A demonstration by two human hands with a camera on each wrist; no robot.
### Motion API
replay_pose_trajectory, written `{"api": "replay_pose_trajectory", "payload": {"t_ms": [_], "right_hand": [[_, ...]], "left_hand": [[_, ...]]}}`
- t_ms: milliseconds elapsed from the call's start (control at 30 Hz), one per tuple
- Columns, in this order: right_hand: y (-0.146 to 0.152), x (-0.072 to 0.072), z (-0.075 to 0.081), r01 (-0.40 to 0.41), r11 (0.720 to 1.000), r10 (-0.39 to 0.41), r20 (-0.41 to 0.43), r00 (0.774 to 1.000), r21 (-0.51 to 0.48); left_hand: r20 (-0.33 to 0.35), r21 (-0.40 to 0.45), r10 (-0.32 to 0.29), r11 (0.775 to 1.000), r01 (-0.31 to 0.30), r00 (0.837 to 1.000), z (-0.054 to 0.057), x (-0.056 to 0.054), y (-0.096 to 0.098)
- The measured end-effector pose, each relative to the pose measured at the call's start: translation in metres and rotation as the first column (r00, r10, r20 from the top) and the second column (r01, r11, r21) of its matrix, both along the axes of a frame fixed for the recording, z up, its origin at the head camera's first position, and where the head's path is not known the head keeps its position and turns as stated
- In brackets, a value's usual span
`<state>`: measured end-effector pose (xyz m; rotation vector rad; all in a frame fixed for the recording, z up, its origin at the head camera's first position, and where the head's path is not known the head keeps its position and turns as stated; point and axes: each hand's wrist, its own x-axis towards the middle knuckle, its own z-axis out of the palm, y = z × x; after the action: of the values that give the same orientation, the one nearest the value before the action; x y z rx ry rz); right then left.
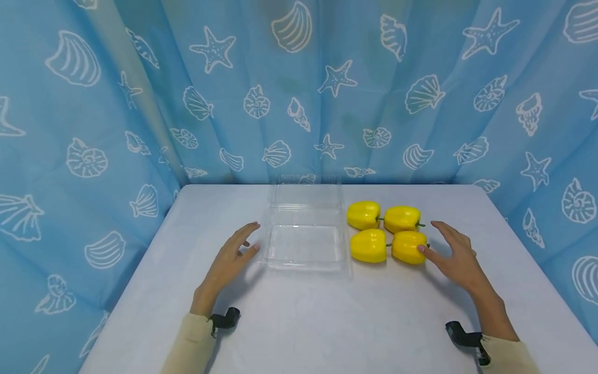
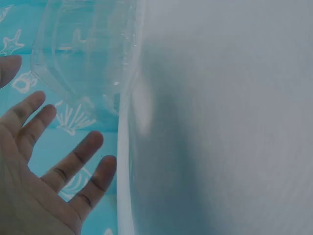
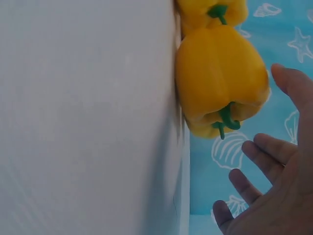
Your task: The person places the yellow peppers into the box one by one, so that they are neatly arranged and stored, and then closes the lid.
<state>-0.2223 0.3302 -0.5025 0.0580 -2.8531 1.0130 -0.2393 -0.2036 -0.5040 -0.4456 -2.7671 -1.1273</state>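
Note:
Several yellow bell peppers with green stems lie on their sides in two rows, right of centre in the head view. My right hand (image 1: 455, 254) is beside the near right bell pepper (image 1: 408, 248), its thumb overlapping that pepper's stem end. In the right wrist view, the fingers are spread and nothing lies between them and the thumb. A clear plastic clamshell box (image 1: 306, 244) stands at the middle with its lid (image 1: 306, 195) folded back. To its left, my left hand (image 1: 231, 259) has its fingers loosely extended toward the box wall and holds nothing.
A white-covered table (image 1: 299, 322) carries everything. Behind it and at both sides hangs a blue curtain (image 1: 322, 114) with white shells and starfish. The box's lid reaches the table's back edge. Each wrist wears a black camera mount (image 1: 226, 318).

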Motion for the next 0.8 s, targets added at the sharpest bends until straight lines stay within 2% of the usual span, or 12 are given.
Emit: {"api": "replay_pose_trajectory", "payload": {"t_ms": [200,400,567,800], "right_hand": [[-0.003,0.004,-0.003,-0.017,0.999,0.017,0.011,1.000,-0.041],[-0.006,0.004,-0.006,-0.063,0.995,0.061,-0.027,0.998,-0.072],[-0.004,0.004,-0.008,-0.070,0.994,0.067,-0.038,0.997,-0.082],[-0.003,0.005,-0.013,-0.084,0.992,0.080,-0.046,0.996,-0.090]], "left_hand": [[-0.021,0.031,-0.018,0.999,0.018,1.000,-0.005,0.004,0.002],[-0.056,0.067,-0.006,0.998,0.010,0.998,-0.010,0.008,0.001],[-0.062,0.097,-0.007,0.995,0.013,0.998,-0.013,0.007,0.001],[-0.072,0.110,-0.041,0.993,0.049,0.997,-0.017,0.006,0.001]]}}
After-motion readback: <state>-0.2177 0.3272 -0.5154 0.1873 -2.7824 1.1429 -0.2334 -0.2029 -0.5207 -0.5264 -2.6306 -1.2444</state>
